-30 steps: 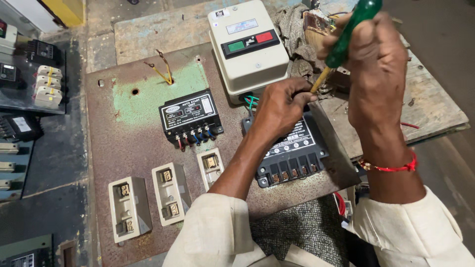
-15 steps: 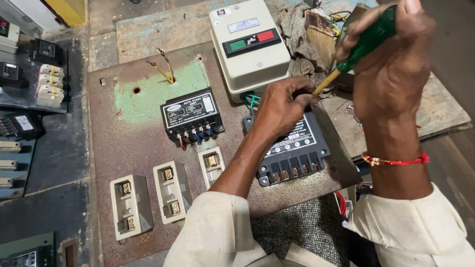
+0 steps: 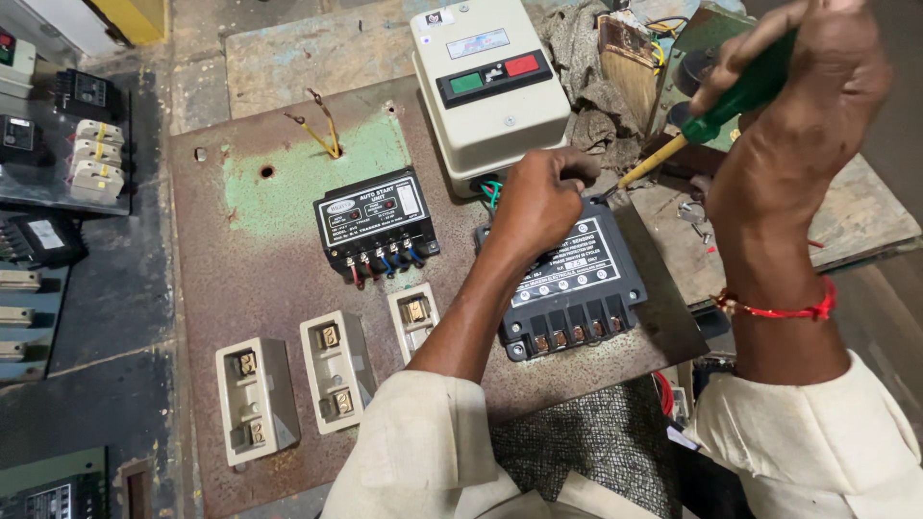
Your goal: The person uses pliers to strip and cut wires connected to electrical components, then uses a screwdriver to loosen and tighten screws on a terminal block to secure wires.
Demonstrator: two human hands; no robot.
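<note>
So compared to a second ago, the right hand has swung up and out to the right of the black relay box, and the green-handled screwdriver has tilted with it: the handle is now higher and further from the box, while the yellow shaft slopes down-left so the tip lands right at the box's top edge. Looks like the person is re-angling the driver to get at a terminal up there rather than pulling away, though the exact screw is hidden behind fingers.

The right hand is wrapped tight around the screwdriver handle, fully closed on it. The left hand sits curled at the top of the relay box, fingers pinched on something near the green and blue wires; can't make out exactly what it's pinching. It's barely moved.

The screwdriver tip sits just right of the left hand's knuckles, nearly touching. The cream starter box is directly above the relay box, a smaller black unit is off to its left, and three cream fuse holders lie below-left, all on the rusty panel
</note>
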